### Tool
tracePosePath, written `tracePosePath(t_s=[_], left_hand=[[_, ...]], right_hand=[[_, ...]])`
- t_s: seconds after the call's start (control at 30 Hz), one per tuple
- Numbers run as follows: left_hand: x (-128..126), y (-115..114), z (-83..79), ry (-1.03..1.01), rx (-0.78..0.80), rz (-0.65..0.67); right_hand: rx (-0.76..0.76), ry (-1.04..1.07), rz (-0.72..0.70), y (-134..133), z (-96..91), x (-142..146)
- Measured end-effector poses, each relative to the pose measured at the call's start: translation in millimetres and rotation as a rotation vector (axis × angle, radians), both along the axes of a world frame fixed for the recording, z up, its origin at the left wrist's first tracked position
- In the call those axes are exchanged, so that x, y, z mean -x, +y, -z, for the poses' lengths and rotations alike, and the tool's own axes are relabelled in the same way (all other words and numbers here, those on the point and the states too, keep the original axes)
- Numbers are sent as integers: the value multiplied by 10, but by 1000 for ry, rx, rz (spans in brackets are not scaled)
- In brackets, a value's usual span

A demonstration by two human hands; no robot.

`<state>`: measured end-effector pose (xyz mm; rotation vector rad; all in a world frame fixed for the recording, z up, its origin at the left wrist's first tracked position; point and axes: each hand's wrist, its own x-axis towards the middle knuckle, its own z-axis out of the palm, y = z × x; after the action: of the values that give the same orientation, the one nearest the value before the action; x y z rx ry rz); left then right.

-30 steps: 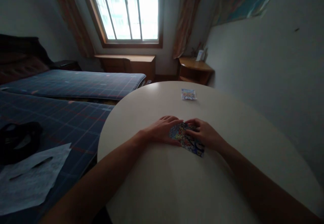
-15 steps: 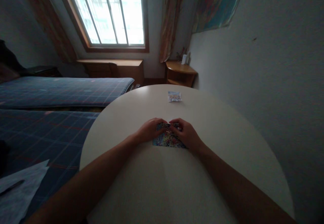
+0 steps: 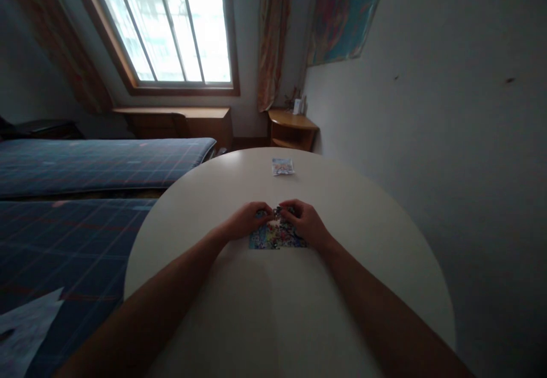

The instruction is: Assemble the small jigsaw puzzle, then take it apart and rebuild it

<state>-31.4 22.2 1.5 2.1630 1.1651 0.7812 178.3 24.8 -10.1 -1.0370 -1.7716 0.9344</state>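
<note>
Midway between the left and right edges of the smooth, round white table [image 3: 367, 224], two bare hands close in on one thin, rectangular printed panel [image 3: 265, 240], glossy-looking and busily patterned in many colours, with jigsaw-like cuts. The left hand [image 3: 247, 220] has its fingers curled and its thumb drawn in, gripping the panel's far left part; the right hand [image 3: 305, 224] pinches the far right part. One small dark piece [image 3: 277, 213] sits between the two sets of fingertips, though which of them bears it I cannot tell. The panel lies flat under and between the hands, its straight near edge showing on the surface, broken by a small step near the middle, with a pale gap behind. Beyond, just inside the far edge, rests one flat, squarish packet [image 3: 282, 167] with a printed front. Past the left edge stand two mattresses [image 3: 98, 159] in blue plaid cloth, the nearer bearing creased white paper [image 3: 34, 318]. Farther off are one wooden desk [image 3: 196, 113], one curved corner shelf [image 3: 293, 119] and two patterned fabric curtains [image 3: 273, 42] flanking one wood-framed window [image 3: 205, 25].
</note>
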Motion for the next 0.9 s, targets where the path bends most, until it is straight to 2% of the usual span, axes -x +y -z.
tracePosePath(t_s=[0.17, 0.37, 0.63, 0.9], left_hand=[[-32, -44, 11, -2, -21, -25], [-43, -22, 24, -21, -77, -56], [-11, 5, -10, -47, -93, -216], [-38, -10, -66, -275, -41, -334]], right_hand=[[-25, 1, 24, -71, -38, -24], [28, 84, 84, -83, -61, -113], [148, 285, 41, -111, -108, -103], [122, 417, 140, -106, -171, -126]])
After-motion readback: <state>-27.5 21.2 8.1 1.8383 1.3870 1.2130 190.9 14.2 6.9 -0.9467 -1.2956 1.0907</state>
